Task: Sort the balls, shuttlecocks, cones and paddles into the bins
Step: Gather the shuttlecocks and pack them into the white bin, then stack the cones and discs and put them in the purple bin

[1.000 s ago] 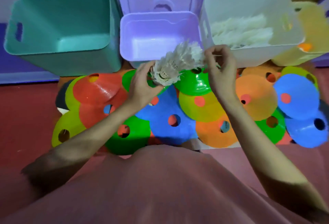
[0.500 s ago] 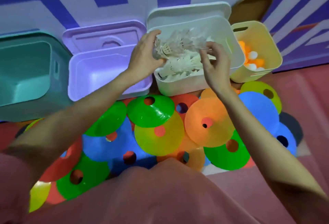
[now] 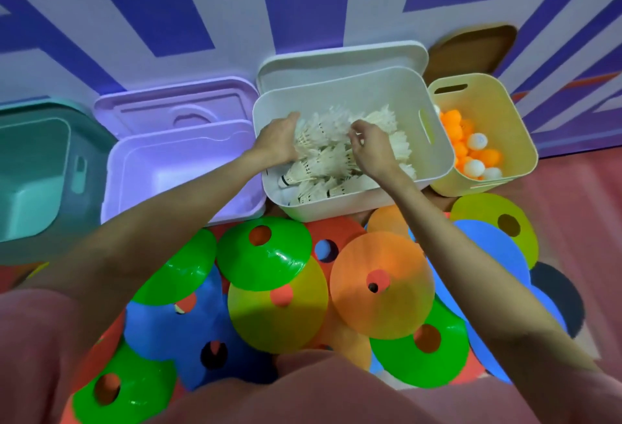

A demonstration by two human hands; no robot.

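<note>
The white bin (image 3: 340, 208) holds a pile of white feather shuttlecocks (image 3: 323, 167). Both my hands reach inside it. My left hand (image 3: 277, 140) grips a stack of shuttlecocks at the bin's left side, its fingers hidden behind the feathers. My right hand (image 3: 372, 149) pinches the feathers from the right with curled fingers. Flat cones lie overlapping on the floor in front of the bins: an orange cone (image 3: 380, 285), a green cone (image 3: 262, 252), a yellow cone (image 3: 276, 309) and a blue cone (image 3: 488, 248) among several.
A purple bin (image 3: 188, 161) with its lid behind it stands left of the white one, and a teal bin (image 3: 30, 167) is further left. The yellow bin (image 3: 505, 113) on the right holds orange and white balls (image 3: 471, 154). A dark round object (image 3: 555, 295) lies at the cones' right edge.
Both hands carried the shuttlecock stack from above the cones up into the white bin and have now lowered it onto the pile. The view has tilted up toward the wall.
</note>
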